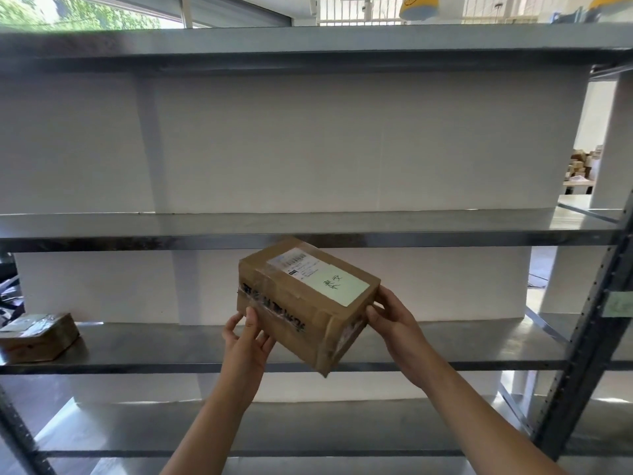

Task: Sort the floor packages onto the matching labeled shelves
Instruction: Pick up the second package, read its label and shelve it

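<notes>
Package held mid-air before the shelves

Left hand (247, 332) grips the package (305, 303) at its near-left face; right hand (390, 315) clamps the right end. Long axis runs far-left to near-right, tilted. Middle shelf (137, 344) lies just beyond, both hands equally close.

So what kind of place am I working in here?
Likely a parcel sorting or storage room: metal shelving, a taped cardboard box with a shipping label held in both hands, and another parcel already shelved.

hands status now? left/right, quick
Left hand: closed on the near end of the cardboard box.
Right hand: closed on the box's far end, holding it off the shelf.
</notes>
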### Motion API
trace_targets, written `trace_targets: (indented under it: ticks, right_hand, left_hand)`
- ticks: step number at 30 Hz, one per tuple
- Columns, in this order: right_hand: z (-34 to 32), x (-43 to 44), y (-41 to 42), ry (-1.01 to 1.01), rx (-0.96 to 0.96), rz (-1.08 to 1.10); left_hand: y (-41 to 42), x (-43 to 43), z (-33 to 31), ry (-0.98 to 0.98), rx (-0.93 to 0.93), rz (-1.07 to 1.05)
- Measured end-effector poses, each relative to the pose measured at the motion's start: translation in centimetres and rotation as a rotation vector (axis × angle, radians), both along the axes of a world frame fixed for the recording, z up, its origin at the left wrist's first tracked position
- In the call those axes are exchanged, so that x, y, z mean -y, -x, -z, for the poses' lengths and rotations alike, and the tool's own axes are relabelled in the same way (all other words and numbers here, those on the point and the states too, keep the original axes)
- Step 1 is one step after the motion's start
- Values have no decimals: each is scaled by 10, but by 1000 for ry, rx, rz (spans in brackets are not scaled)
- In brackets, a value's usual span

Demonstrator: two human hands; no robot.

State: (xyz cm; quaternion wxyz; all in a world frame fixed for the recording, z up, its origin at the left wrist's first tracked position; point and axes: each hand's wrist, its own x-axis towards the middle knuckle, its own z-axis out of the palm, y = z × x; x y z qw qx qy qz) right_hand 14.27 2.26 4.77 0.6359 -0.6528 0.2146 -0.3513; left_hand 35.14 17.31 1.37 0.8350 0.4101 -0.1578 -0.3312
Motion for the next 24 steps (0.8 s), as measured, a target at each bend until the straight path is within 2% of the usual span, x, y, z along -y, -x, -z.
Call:
trace_targets:
  ticks: [7,16,24]
  right_hand:
    - [-4,-10,-10,-36,-26,77]
    - [-6,-11,-18,-167,12,-6]
    - [-10,-16,-22,-236,31,50]
  left_hand:
    - [5,4,-7,-92,44,-177]
    - [20,5,-20,-117,156,-90]
    - [33,6,-34,-169,204,-84]
